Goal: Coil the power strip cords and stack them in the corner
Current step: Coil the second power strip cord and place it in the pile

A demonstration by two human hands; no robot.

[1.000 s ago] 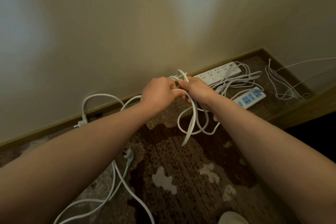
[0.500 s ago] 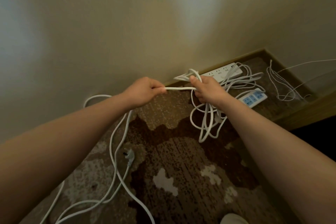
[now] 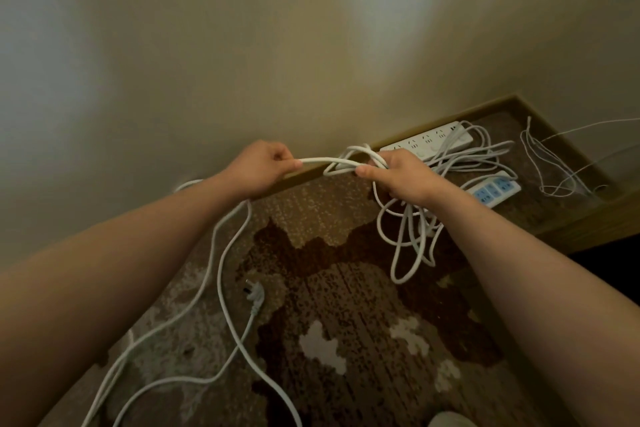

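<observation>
My right hand (image 3: pixel 401 175) grips a bundle of white cord loops (image 3: pixel 407 239) that hang below it toward the carpet. My left hand (image 3: pixel 263 166) pinches the same white cord (image 3: pixel 322 160), which spans taut between the two hands. From my left hand the loose cord (image 3: pixel 225 253) trails down across the floor to the lower left. A grey plug (image 3: pixel 254 293) lies on the carpet. In the corner lie a white power strip (image 3: pixel 429 142) with its coiled cord (image 3: pixel 481 156) and a strip with blue sockets (image 3: pixel 495 189).
A wooden baseboard (image 3: pixel 433 121) runs along the beige wall into the corner at the upper right. A thin white wire (image 3: pixel 547 166) lies tangled at the far right. A dark wooden ledge (image 3: pixel 595 218) borders the right side. Patterned brown carpet (image 3: pixel 346 322) covers the floor.
My hands have pulled apart from being pressed together. My left hand slid left along the cord, drawing a straight stretch between the hands. The loops stayed in my right hand.
</observation>
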